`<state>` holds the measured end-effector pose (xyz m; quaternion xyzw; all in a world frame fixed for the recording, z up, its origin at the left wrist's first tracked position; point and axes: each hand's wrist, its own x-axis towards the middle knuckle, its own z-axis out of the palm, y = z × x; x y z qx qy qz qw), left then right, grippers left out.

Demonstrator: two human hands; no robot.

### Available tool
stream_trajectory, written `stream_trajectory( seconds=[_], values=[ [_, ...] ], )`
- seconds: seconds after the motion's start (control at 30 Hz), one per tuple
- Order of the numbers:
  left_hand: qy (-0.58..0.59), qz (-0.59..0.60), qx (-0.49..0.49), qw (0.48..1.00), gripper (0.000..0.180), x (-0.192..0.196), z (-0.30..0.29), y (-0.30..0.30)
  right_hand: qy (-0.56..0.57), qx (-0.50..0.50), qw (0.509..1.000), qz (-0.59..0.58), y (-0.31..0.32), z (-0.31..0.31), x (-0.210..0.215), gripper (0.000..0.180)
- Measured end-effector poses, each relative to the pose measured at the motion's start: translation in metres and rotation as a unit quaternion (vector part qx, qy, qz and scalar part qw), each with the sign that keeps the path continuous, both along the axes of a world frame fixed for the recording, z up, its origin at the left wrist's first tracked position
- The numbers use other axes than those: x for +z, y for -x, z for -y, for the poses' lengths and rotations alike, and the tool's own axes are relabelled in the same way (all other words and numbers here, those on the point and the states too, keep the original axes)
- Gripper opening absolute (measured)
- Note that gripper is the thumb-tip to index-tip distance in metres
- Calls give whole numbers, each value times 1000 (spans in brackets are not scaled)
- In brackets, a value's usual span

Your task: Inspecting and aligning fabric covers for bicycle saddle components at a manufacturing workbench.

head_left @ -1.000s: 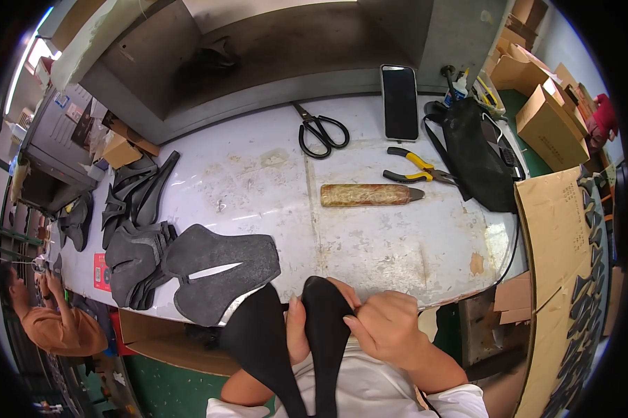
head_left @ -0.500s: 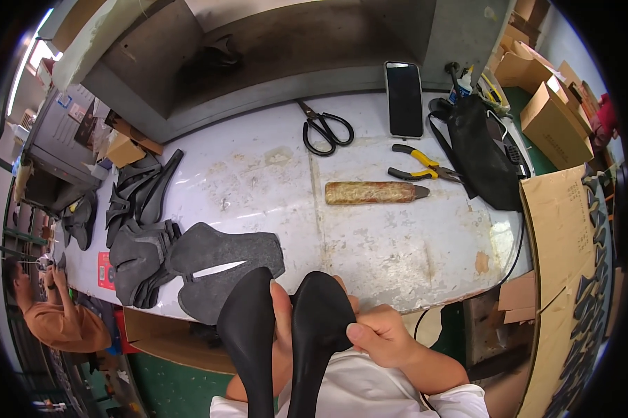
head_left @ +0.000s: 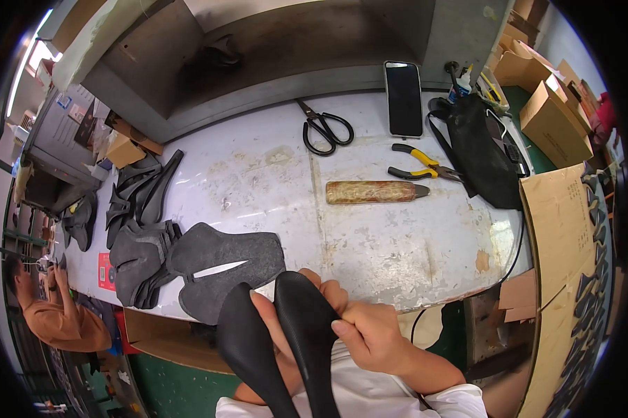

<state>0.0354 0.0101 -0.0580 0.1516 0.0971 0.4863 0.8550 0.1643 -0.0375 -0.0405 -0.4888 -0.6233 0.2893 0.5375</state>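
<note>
By table edge (head_left: 460, 288) | left hand (head_left: 278, 334) curled, right hand (head_left: 377, 338) pinching | black piece (head_left: 307, 317)

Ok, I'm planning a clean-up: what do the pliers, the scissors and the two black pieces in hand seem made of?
Pliers: metal head, by its grey sheen; solid yellow and black handles, likely plastic or rubber. Scissors: dull dark metal blades; smooth black loops, coated metal or plastic. Black pieces: perhaps leather or synthetic, by their smooth satin sheen.
</note>
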Motion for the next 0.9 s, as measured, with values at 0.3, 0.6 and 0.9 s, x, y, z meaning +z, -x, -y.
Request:
stream_trajectory(
  seconds=[0.3, 0.6, 0.9],
  values=[
    [-165, -408, 50, 896, 70, 40, -1, 11, 205, 52, 910, -355, -8, 9, -5, 16],
    [-133, -209, -26, 969, 81, 19, 9, -1, -80, -141, 987, 17, -6, -9, 15, 18],
    [-139, -297, -50, 943, 64, 43, 7, 5, 144, 9, 966, -214, -23, -8, 24, 23]
  ],
)
